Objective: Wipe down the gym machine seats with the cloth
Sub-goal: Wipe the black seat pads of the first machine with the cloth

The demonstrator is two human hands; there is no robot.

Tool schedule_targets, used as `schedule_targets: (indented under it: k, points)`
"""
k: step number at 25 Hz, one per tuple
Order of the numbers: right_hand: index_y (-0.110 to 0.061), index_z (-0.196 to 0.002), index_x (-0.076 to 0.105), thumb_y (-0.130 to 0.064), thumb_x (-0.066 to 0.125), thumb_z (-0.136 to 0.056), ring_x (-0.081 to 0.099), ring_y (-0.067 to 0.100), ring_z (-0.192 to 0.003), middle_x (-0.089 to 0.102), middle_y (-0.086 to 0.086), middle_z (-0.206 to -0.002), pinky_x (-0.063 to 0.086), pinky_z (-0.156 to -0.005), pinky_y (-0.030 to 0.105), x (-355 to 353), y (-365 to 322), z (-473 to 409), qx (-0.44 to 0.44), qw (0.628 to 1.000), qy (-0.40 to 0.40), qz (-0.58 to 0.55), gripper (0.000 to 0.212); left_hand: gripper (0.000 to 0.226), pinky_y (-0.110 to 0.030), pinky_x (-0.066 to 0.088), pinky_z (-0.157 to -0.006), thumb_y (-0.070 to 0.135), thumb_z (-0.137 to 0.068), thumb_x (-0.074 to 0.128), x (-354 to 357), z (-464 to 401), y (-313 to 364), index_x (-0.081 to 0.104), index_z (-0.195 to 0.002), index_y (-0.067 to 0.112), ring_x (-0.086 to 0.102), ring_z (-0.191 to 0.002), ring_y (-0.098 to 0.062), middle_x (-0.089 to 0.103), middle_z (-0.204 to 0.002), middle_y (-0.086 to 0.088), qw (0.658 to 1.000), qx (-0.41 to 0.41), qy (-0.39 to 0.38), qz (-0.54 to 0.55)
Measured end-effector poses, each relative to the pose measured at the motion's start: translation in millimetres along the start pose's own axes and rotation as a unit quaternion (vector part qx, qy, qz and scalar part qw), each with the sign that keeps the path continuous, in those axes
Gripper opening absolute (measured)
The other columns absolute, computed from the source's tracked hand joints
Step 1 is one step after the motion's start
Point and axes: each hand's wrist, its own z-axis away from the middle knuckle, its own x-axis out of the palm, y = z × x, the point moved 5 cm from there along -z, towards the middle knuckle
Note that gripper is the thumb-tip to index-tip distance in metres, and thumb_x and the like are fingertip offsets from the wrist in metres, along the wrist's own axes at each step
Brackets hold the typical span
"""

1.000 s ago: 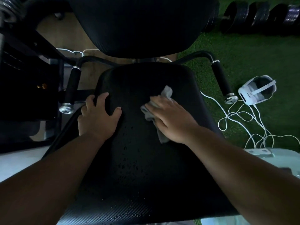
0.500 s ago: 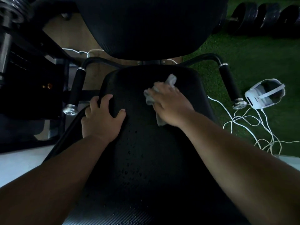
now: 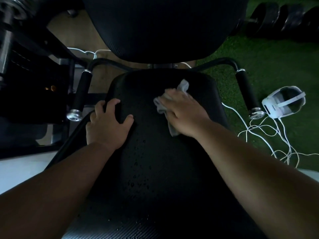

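My right hand (image 3: 187, 114) is flat on the cloth (image 3: 165, 105), palm down, pressing it onto the upper middle of the seat (image 3: 155, 169); fingers (image 3: 170, 97) extended over it, not clenched, and cloth ends stick out past the fingertips and under the wrist. Left hand (image 3: 107, 125) grips the seat's left edge, fingers curled over the rim, thumb on top. Water droplets (image 3: 138, 183) on the seat's centre below both hands. Backrest (image 3: 164, 23) just above the seat. Handles (image 3: 81, 95) either side. White headset (image 3: 283, 100) and cables (image 3: 259, 131) on the green turf at right.
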Motion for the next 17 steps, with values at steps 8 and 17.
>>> schedule_targets:
  k: [8,17]
  points:
    - [-0.025,-0.145,0.046,-0.029,0.038,-0.093,0.034,0.034,-0.140,0.036,0.007,-0.154,0.032,-0.111,0.044,-27,77,-56,0.185,0.980,0.072,0.009,0.053,0.063,-0.055,0.041,-0.102,0.066,-0.088,0.048,0,-2,1,0.033,-0.143,0.041,0.042,-0.134,-0.037,0.027,-0.157,-0.005,1.000,0.000,0.008,-0.001]
    - [-0.028,-0.148,0.045,-0.028,0.042,-0.096,0.029,0.027,-0.146,0.036,0.004,-0.157,0.028,-0.117,0.043,-23,61,-31,0.052,0.998,0.022,0.022,0.052,0.063,-0.052,0.043,-0.101,0.067,-0.087,0.047,0,-3,0,0.034,-0.142,0.040,0.044,-0.132,-0.036,0.028,-0.157,-0.006,1.000,0.008,0.016,-0.008]
